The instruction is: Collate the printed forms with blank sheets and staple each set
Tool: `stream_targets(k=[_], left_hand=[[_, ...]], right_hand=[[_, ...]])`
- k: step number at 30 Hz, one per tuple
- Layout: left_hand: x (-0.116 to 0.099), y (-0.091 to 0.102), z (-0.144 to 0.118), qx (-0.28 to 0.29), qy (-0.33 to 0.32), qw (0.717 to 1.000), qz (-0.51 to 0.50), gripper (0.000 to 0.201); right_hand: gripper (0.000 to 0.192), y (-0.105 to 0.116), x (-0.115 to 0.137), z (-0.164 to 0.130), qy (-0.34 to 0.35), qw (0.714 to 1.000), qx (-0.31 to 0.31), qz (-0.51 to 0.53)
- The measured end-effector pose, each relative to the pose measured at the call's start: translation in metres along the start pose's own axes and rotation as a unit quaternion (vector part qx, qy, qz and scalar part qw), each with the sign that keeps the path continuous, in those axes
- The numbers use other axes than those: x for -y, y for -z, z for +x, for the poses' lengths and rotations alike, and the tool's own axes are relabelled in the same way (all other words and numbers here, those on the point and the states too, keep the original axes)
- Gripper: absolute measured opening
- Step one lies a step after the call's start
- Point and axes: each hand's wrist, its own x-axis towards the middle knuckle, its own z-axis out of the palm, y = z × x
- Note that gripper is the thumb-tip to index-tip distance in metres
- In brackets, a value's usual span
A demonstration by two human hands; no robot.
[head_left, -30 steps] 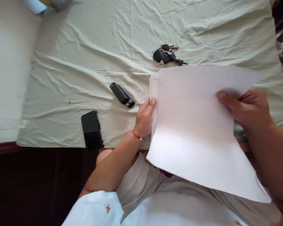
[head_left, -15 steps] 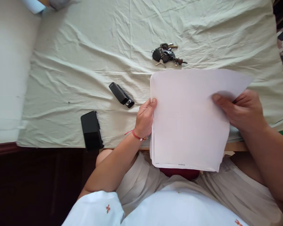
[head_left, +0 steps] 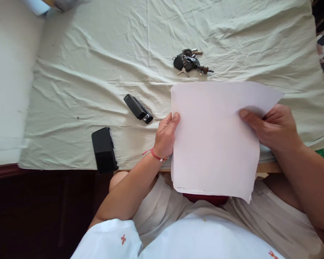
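A stack of white paper sheets (head_left: 213,144) is held between my two hands, over the table's front edge and above my lap. My left hand (head_left: 166,135) grips its left edge, thumb on top and the other fingers hidden beneath. On the right side, my right hand (head_left: 272,124) pinches the paper with the thumb on its face. The top right corner bends up over those fingers. A black stapler (head_left: 137,108) lies to the left of the stack, apart from my left hand.
Beyond the paper lies a bunch of keys (head_left: 190,62). A black phone (head_left: 104,150) rests at the table's front edge on the left. A wrinkled pale green cloth (head_left: 97,72) covers the table. A white wall (head_left: 10,82) borders it on the left.
My right hand has shifted slightly left with the paper's right side. The top edge sits a little lower, and the lower right corner now curls down. My left hand stays in place.
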Motion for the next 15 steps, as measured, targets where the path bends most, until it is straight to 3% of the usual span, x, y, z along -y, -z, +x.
stream_targets(k=[6, 9, 11, 15], left_hand=[[-0.0009, -0.0012, -0.0001, 0.0, -0.016, 0.999, 0.038, 0.035], [-0.0027, -0.0005, 0.0014, 0.01, -0.027, 0.998, 0.051, 0.037], [-0.0035, 0.0013, 0.0033, 0.015, -0.033, 0.998, 0.057, 0.039], [-0.0043, 0.0037, 0.0066, -0.001, -0.026, 0.998, 0.057, 0.037]], right_hand=[[0.028, -0.0012, -0.0034, -0.001, -0.003, 1.0, 0.008, -0.025], [0.026, 0.0, -0.0068, 0.0001, 0.01, 0.995, 0.019, -0.099], [0.024, 0.0026, -0.0092, 0.002, 0.073, 0.976, -0.01, -0.204], [0.062, 0.0073, -0.0061, -0.0005, 0.256, 0.894, -0.074, -0.361]])
